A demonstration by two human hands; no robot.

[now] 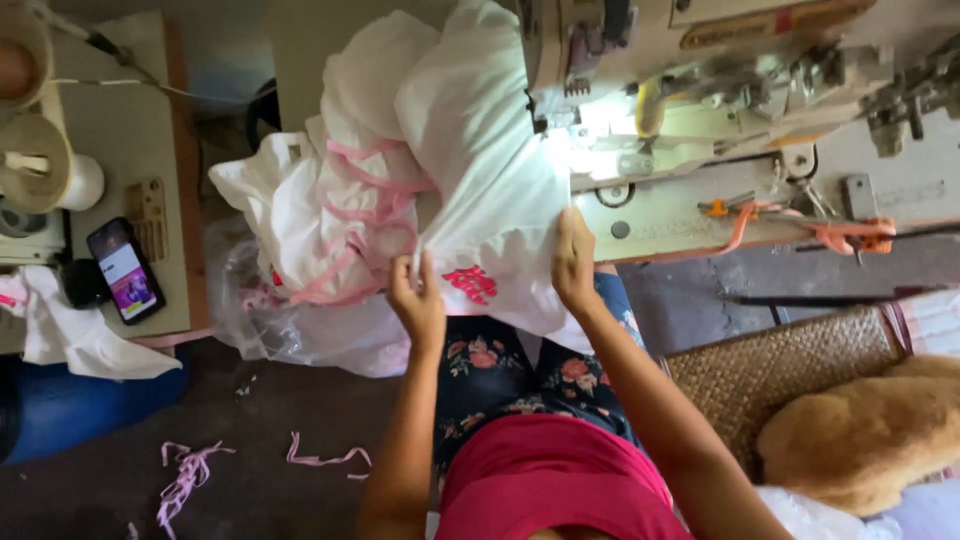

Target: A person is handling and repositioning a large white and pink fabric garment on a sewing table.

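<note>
Both hands grip a white garment [480, 170] trimmed in pink, hanging off the sewing machine [720, 110]: the left hand [418, 300] pinches its lower edge, the right hand [574, 262] closes on the fabric beside the machine bed. A clear plastic bag [300, 335] below holds more white cloth. A phone [125, 270] lies on the side tabletop [120, 130].

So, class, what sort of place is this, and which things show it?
Probably a small sewing workshop: a cream industrial sewing machine, a white garment with pink trim held by both hands, and large thread cones on a side table.
</note>
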